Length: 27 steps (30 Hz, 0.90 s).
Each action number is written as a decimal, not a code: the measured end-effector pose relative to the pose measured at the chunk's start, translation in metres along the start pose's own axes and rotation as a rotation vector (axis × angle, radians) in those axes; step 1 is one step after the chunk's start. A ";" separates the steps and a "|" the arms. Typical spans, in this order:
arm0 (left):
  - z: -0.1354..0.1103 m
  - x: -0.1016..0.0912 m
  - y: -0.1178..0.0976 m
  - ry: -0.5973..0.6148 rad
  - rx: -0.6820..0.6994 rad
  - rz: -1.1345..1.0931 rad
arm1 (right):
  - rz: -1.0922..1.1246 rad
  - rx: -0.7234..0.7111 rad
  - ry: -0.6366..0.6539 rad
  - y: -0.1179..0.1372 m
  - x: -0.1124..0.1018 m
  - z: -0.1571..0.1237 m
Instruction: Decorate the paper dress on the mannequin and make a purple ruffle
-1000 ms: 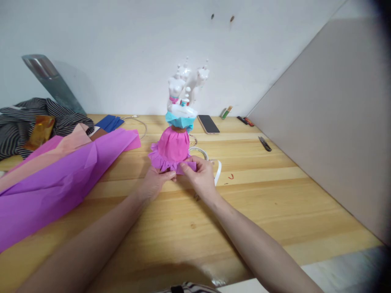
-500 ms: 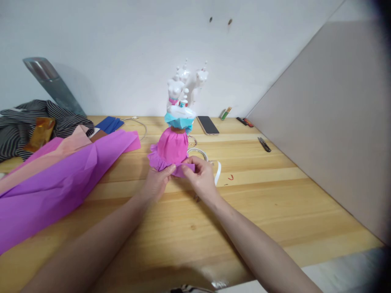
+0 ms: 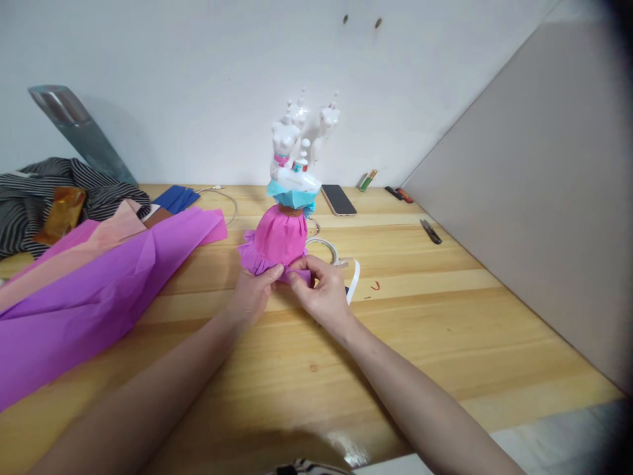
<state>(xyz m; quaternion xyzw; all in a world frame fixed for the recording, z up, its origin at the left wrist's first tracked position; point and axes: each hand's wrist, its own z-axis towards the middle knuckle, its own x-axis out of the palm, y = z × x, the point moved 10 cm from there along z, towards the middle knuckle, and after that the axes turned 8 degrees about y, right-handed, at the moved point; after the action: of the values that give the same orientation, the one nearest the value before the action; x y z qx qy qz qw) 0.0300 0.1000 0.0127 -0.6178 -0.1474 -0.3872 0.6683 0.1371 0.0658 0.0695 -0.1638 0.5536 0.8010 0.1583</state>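
A white figurine [image 3: 297, 181] with a blue paper ruffle stands upright above a pink paper skirt [image 3: 280, 236]. A gathered purple crepe paper strip [image 3: 252, 256] runs round the skirt's lower edge. My left hand [image 3: 254, 290] is closed on the strip at the front of the hem, its thumb pressed on top. Just to its right, my right hand [image 3: 321, 284] pinches the strip's loose end between thumb and fingers. The undersides of both grips are hidden. Behind my right hand lies a roll of tape [image 3: 324, 251], with a white strip [image 3: 353, 280] beside it.
Purple crepe sheets [image 3: 99, 310] and a striped cloth [image 3: 30, 204] cover the left side, near blue paper [image 3: 175, 198] and a cable [image 3: 230, 204]. A phone [image 3: 339, 200] lies behind the figurine. Thread snips [image 3: 431, 232] lie by the partition [image 3: 534, 185] at right.
My right hand has shifted slightly left toward my left hand, and less of the purple strip's loose end shows. The view has tilted down a little.
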 end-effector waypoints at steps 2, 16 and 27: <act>0.000 -0.001 0.000 0.002 0.004 0.002 | 0.000 -0.011 0.003 0.001 0.001 0.000; 0.000 0.001 0.004 0.031 0.002 -0.010 | -0.013 -0.020 -0.008 0.003 0.000 0.000; -0.002 0.001 0.006 0.034 -0.027 -0.002 | -0.021 0.076 -0.075 -0.010 -0.004 -0.001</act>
<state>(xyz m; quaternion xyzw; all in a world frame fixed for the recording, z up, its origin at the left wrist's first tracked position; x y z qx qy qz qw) 0.0348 0.0972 0.0088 -0.6199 -0.1313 -0.4002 0.6621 0.1449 0.0681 0.0629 -0.1334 0.5756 0.7833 0.1932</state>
